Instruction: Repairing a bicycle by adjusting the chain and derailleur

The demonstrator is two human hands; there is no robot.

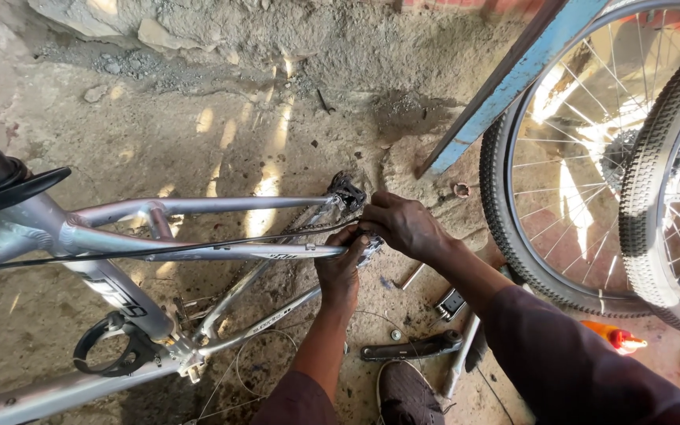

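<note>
A silver bicycle frame (198, 208) with no rear wheel lies across the left and middle of the head view. My left hand (340, 271) grips the rear end of the frame from below, where the stays meet. My right hand (403, 224) reaches in from the right, its fingers closed on the black derailleur (349, 191) and the black cable (159, 250) at the dropout. A chain (297, 228) hangs between the stays. What the fingertips pinch is hidden.
Two spoked wheels (592, 165) with knobby tyres lean at the right, beside a blue metal bar (505, 83). On the rough concrete ground lie a black crank arm (411, 348), a metal rod (460, 358), an orange bottle (614, 337) and loose wire (261, 354). My shoe (407, 393) is below.
</note>
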